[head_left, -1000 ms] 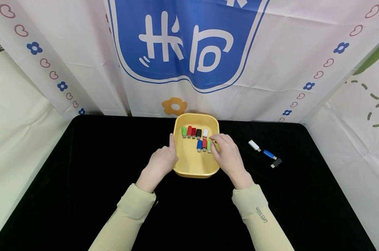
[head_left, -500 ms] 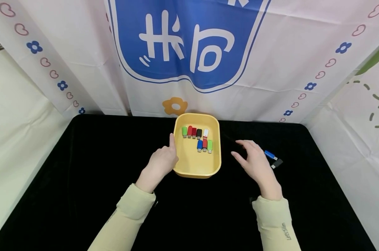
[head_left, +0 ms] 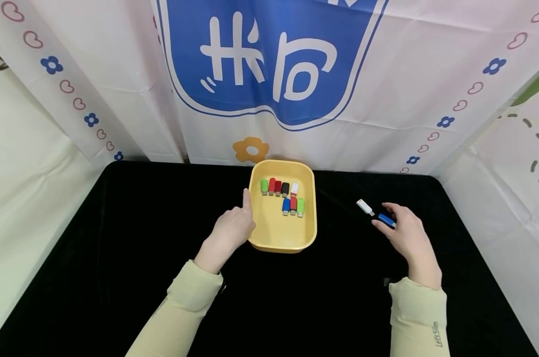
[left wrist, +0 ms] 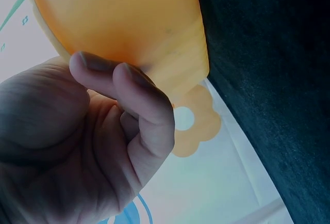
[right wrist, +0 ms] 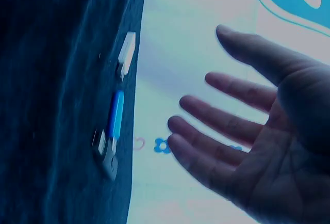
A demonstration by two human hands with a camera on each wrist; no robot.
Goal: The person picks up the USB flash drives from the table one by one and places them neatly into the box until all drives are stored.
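Note:
My left hand (head_left: 230,229) holds the left wall of a yellow plastic tray (head_left: 282,244), index finger straight along the rim. In the left wrist view its other fingers (left wrist: 147,97) curl against the outer wall of the tray (left wrist: 134,22). My right hand (head_left: 409,235) hovers with fingers spread over a blue USB flash drive (head_left: 387,220), holding nothing. Left of it lies a white USB flash drive (head_left: 365,207). The right wrist view shows a black USB flash drive (right wrist: 110,164) past the blue one; the hand hides it in the head view.
Inside the tray, several USB flash drives lie in two rows, among them a green one (head_left: 264,187), a black one (head_left: 285,189) and a blue one (head_left: 286,207). A black cloth (head_left: 162,208) covers the table. Behind it hangs a printed white curtain (head_left: 385,89).
My right hand has left the green flash drive in the tray's front row and moved right, out over the loose drives. My left hand stays at the tray.

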